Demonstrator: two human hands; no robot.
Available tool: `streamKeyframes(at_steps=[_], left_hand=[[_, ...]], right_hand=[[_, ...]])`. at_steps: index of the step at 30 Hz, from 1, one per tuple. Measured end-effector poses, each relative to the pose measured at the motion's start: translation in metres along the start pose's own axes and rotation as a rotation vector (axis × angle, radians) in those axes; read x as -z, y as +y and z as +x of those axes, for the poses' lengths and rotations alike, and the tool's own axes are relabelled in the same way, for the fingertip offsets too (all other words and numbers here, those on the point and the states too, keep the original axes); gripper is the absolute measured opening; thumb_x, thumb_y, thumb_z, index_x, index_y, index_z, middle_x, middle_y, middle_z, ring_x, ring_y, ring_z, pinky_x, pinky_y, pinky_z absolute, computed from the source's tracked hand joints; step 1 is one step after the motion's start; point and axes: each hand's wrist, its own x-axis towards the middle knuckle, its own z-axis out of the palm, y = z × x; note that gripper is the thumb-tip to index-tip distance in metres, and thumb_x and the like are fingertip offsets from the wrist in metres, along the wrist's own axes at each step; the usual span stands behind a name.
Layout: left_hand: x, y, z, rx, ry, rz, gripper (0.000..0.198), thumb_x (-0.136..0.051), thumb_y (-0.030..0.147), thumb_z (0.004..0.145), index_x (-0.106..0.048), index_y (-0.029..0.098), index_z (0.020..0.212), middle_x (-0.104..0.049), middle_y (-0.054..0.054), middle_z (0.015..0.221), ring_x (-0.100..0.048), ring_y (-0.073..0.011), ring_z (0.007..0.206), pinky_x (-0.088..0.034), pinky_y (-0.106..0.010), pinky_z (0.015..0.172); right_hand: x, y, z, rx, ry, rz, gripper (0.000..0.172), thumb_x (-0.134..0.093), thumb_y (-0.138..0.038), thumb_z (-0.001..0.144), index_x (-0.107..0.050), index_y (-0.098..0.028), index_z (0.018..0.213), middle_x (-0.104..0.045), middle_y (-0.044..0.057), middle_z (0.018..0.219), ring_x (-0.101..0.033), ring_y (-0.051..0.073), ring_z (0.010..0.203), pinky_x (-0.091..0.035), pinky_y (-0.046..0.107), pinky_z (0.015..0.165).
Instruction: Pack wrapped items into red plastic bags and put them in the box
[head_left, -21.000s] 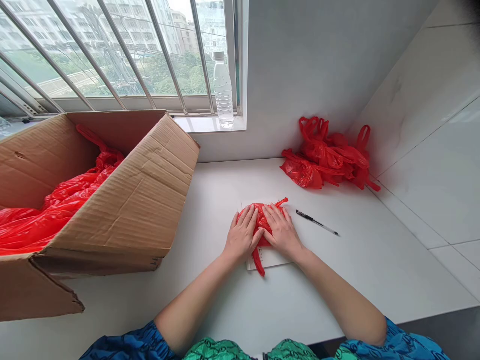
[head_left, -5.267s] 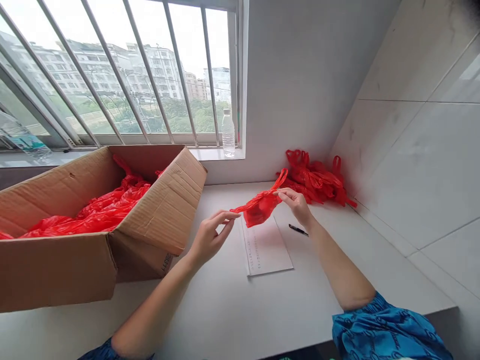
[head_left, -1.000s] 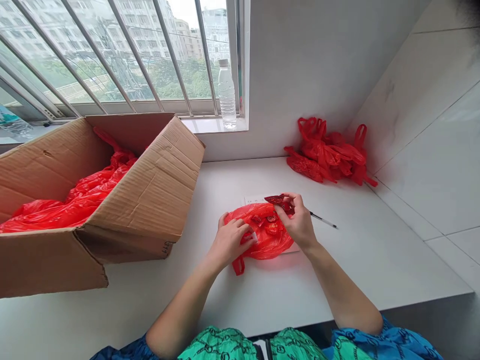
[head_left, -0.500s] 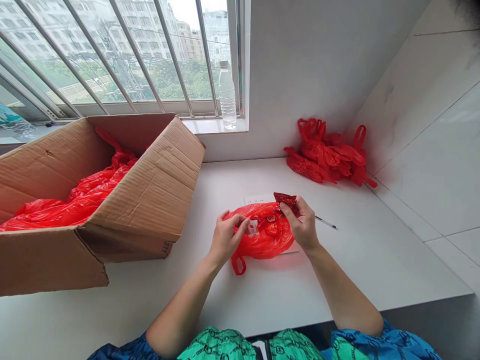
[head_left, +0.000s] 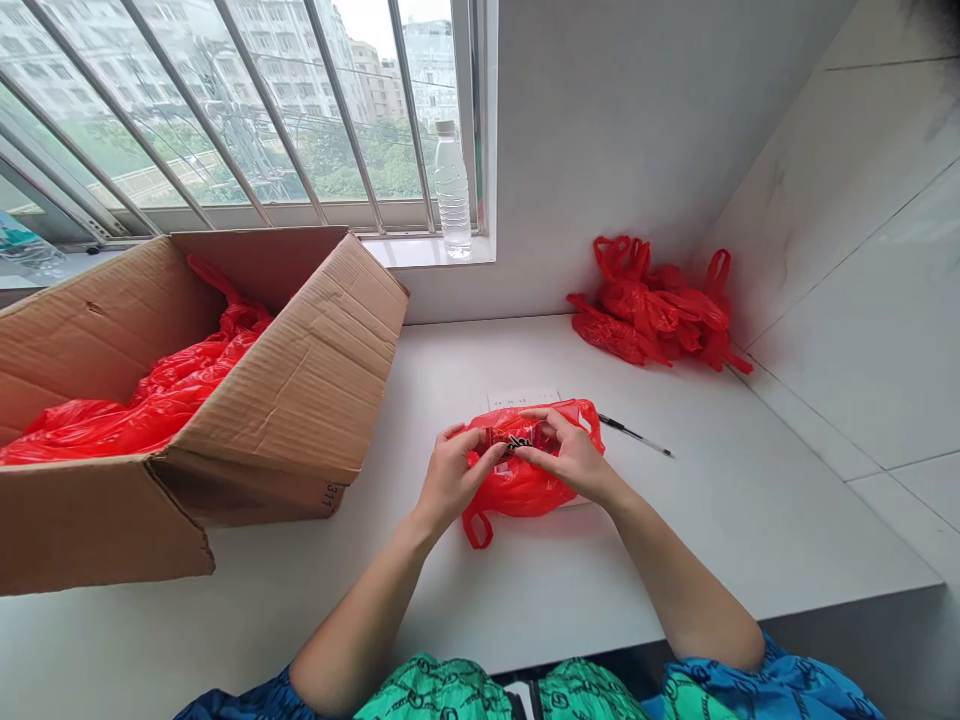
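Note:
A small red plastic bag (head_left: 525,485) lies open on the white counter (head_left: 570,590), partly on a sheet of paper (head_left: 523,398). My left hand (head_left: 452,478) pinches the bag's left rim with thumb and fingers. My right hand (head_left: 571,460) reaches into the bag's mouth, fingers closed on a small red packet (head_left: 515,440) with dark print. Both hands meet over the opening. One bag handle (head_left: 477,528) loops toward me.
A large open cardboard box (head_left: 225,400) holding red bags (head_left: 142,400) stands at the left. A pile of red bags (head_left: 660,310) sits in the far right corner. A pen (head_left: 636,436) lies right of the paper. A water bottle (head_left: 453,190) stands on the windowsill.
My right hand, which held a small red packet above the bag half a second ago, has dropped into the bag's mouth. The left hand still grips the rim.

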Motion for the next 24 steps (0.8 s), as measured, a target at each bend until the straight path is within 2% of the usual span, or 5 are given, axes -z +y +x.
streamKeyframes(at_steps=[6,11,14,19,24], left_hand=[[0.006,0.011,0.003,0.231,-0.153,-0.527,0.035,-0.064,0.05,0.087,-0.067,0.016,0.084,-0.07,-0.005,0.081,-0.065,-0.0179,0.073,-0.05,-0.028,0.066],[0.007,0.008,0.002,0.045,-0.109,-0.129,0.036,-0.052,0.046,0.096,-0.064,0.019,0.075,-0.07,0.0,0.075,-0.06,-0.0138,0.067,-0.046,-0.034,0.09],[0.001,-0.005,0.0,-0.05,-0.061,0.189,0.034,-0.051,0.042,0.097,-0.064,0.021,0.074,-0.069,0.002,0.067,-0.058,-0.0131,0.062,-0.034,-0.04,0.106],[-0.01,-0.018,-0.002,-0.063,-0.041,0.406,0.037,-0.047,0.039,0.098,-0.058,0.02,0.068,-0.061,0.004,0.056,-0.053,-0.0121,0.054,-0.035,-0.041,0.101],[-0.01,-0.014,0.0,-0.021,0.012,0.387,0.046,-0.046,0.045,0.099,-0.054,0.019,0.061,-0.055,0.006,0.051,-0.046,-0.0102,0.049,-0.036,-0.038,0.099]], right_hand=[[0.002,0.001,0.005,-0.039,-0.055,0.258,0.035,-0.066,-0.053,0.087,-0.068,-0.021,0.1,-0.071,0.004,0.093,-0.065,0.018,0.083,-0.053,0.031,0.076],[0.01,-0.002,0.001,0.014,-0.113,0.065,0.031,-0.056,-0.049,0.095,-0.07,-0.024,0.108,-0.072,0.003,0.103,-0.066,0.02,0.093,-0.052,0.032,0.082],[0.015,0.004,0.002,0.059,0.028,-0.278,0.031,-0.043,-0.039,0.101,-0.07,-0.024,0.108,-0.072,0.003,0.106,-0.066,0.021,0.098,-0.049,0.033,0.085],[0.021,0.023,0.006,0.022,0.156,-0.951,0.022,-0.047,-0.019,0.098,-0.068,-0.02,0.092,-0.072,0.004,0.088,-0.065,0.022,0.083,-0.042,0.032,0.071],[0.013,0.028,0.008,0.045,0.159,-1.18,0.016,-0.057,-0.028,0.096,-0.067,-0.02,0.086,-0.07,0.005,0.088,-0.065,0.022,0.084,-0.041,0.033,0.073]])
